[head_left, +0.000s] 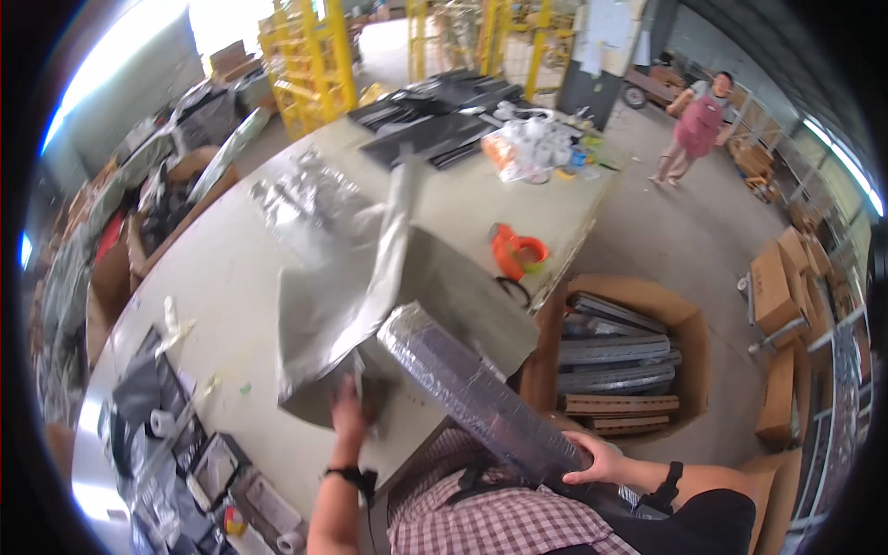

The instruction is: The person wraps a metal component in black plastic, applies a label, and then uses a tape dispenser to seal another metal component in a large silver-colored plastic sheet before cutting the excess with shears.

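A long dark bundle wrapped in clear film (481, 393) slants from the table's near edge down toward my body. My right hand (597, 460) grips its lower end, with thumb and fingers around the side. Near the front edge of a silver-grey sheet (319, 310) is my left hand (351, 407). Motion smears its fingers, so I cannot make out whether they hold the sheet. The sheet spreads over the table, with a folded pale strip (393, 231) rising across it. Crumpled clear film (305, 199) lies at its far side.
An orange tape dispenser (516, 252) stands on the table (222, 277) to the right. Dark flat pieces (435, 134) and white plastic bags (532, 143) are farther back. At right, an open carton (689, 324) holds several wrapped bundles. A person (700, 125) stands beyond.
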